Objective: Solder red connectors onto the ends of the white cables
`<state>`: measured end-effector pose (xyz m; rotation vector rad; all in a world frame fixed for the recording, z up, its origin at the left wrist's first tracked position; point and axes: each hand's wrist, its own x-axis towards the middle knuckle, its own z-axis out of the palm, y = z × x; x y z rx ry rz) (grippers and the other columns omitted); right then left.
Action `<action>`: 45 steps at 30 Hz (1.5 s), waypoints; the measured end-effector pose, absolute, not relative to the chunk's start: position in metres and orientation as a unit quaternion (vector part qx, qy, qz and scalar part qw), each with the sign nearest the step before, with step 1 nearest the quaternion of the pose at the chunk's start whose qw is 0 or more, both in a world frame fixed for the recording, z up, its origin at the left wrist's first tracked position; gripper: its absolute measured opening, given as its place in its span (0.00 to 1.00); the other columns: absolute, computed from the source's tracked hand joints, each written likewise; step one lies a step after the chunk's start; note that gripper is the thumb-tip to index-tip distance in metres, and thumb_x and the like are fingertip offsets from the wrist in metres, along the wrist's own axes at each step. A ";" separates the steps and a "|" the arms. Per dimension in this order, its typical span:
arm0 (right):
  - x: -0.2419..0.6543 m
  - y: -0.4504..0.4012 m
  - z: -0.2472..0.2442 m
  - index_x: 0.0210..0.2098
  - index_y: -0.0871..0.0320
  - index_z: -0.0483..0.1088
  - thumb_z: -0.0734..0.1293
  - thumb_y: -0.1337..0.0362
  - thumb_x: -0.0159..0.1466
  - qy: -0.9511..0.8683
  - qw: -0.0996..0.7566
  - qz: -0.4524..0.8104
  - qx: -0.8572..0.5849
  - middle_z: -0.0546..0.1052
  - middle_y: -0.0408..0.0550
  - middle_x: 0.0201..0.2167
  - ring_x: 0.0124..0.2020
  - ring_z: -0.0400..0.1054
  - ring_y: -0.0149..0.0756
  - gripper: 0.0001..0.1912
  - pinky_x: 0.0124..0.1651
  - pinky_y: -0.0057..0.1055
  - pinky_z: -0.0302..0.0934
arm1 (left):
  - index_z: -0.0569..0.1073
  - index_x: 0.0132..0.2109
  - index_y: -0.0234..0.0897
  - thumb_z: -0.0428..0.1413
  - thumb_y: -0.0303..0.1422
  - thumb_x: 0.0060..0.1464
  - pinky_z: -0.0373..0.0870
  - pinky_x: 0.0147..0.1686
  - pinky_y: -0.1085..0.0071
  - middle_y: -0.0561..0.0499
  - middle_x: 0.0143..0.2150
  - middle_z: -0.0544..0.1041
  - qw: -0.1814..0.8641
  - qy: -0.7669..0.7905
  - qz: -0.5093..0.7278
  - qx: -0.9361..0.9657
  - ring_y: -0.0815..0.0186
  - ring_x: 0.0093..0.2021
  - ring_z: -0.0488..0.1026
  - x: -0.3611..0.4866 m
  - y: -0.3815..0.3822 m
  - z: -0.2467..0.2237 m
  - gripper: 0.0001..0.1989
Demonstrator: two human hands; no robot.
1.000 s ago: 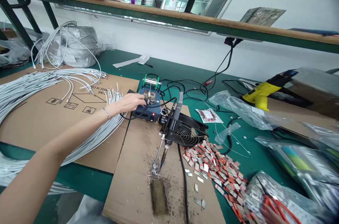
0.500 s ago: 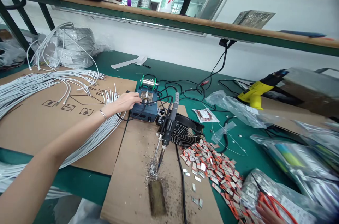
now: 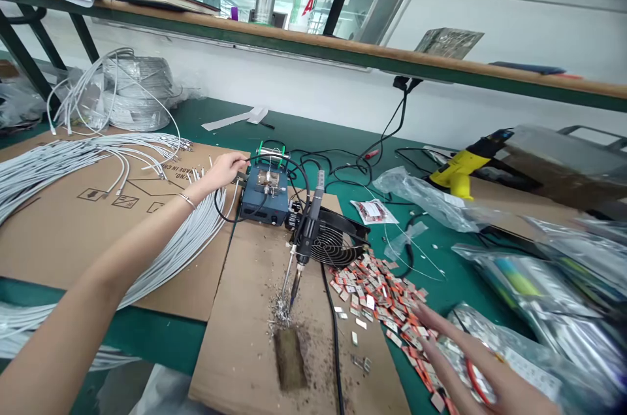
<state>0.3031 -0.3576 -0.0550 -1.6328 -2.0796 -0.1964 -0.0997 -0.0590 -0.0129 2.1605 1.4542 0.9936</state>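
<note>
My left hand (image 3: 228,170) is closed with its fingertips pinched on a black cable (image 3: 274,157), just left of the blue soldering station (image 3: 264,196). A soldering iron (image 3: 309,222) leans in its holder in front of the station, tip down over a heap of solder scraps (image 3: 281,309). At the lower right my right hand (image 3: 470,353), slightly blurred, reaches with fingers apart over a pile of small orange-and-silver pieces (image 3: 386,294). Beneath that hand lies a red-handled tool (image 3: 474,381), partly hidden, on a clear plastic bag (image 3: 531,363).
Bundled white cables (image 3: 183,265) lie on cardboard at left, with a wrapped cable coil (image 3: 140,91) behind. A black fan (image 3: 336,245) stands beside the iron. A yellow heat gun (image 3: 458,173) and plastic bags (image 3: 533,284) occupy the right. A shelf (image 3: 313,42) crosses above.
My left hand has moved left and up from the soldering station, drawing the black cable along. My right hand has left the red-handled tool and come left over the pile.
</note>
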 end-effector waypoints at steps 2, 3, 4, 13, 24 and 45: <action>0.291 -0.349 -0.043 0.63 0.48 0.63 0.62 0.55 0.69 -0.793 0.224 -0.088 -0.560 0.76 0.45 0.51 0.48 0.74 0.43 0.23 0.42 0.32 0.74 | 0.77 0.40 0.34 0.46 0.33 0.58 0.69 0.42 0.66 0.46 0.36 0.80 0.190 0.506 0.318 0.779 0.60 0.37 0.75 -0.099 -0.062 -0.013 0.15; 0.287 -0.346 -0.041 0.64 0.48 0.62 0.62 0.56 0.69 -0.803 0.218 -0.094 -0.546 0.76 0.45 0.52 0.49 0.73 0.42 0.24 0.44 0.32 0.73 | 0.77 0.41 0.34 0.46 0.34 0.58 0.70 0.42 0.66 0.46 0.36 0.80 0.195 0.501 0.301 0.788 0.60 0.37 0.75 -0.100 -0.063 -0.014 0.15; 0.283 -0.345 -0.039 0.65 0.48 0.60 0.61 0.58 0.69 -0.808 0.216 -0.098 -0.539 0.75 0.46 0.53 0.50 0.73 0.42 0.25 0.45 0.32 0.73 | 0.76 0.42 0.34 0.47 0.35 0.58 0.70 0.42 0.65 0.45 0.37 0.80 0.196 0.498 0.287 0.794 0.59 0.38 0.75 -0.100 -0.064 -0.016 0.15; 0.271 -0.351 -0.044 0.62 0.50 0.63 0.60 0.58 0.70 -0.793 0.235 -0.097 -0.554 0.76 0.47 0.52 0.50 0.73 0.42 0.21 0.44 0.33 0.73 | 0.76 0.39 0.36 0.48 0.40 0.60 0.68 0.40 0.67 0.47 0.37 0.77 0.127 0.455 0.369 0.801 0.64 0.35 0.71 -0.079 -0.112 0.010 0.15; 0.223 -0.295 -0.005 0.52 0.54 0.72 0.61 0.56 0.69 -0.781 0.333 -0.013 -0.528 0.78 0.50 0.43 0.44 0.71 0.43 0.16 0.45 0.41 0.68 | 0.70 0.27 0.35 0.52 0.43 0.58 0.53 0.25 0.71 0.55 0.22 0.64 0.426 0.382 0.316 0.757 0.72 0.22 0.58 -0.013 -0.143 0.034 0.17; 0.177 -0.183 0.040 0.27 0.58 0.70 0.62 0.43 0.63 -0.748 0.290 0.261 -0.537 0.67 0.43 0.22 0.28 0.58 0.34 0.24 0.33 0.31 0.51 | 0.71 0.25 0.34 0.60 0.40 0.51 0.50 0.23 0.73 0.54 0.23 0.66 0.542 0.396 0.278 0.687 0.74 0.23 0.57 -0.014 -0.139 0.041 0.15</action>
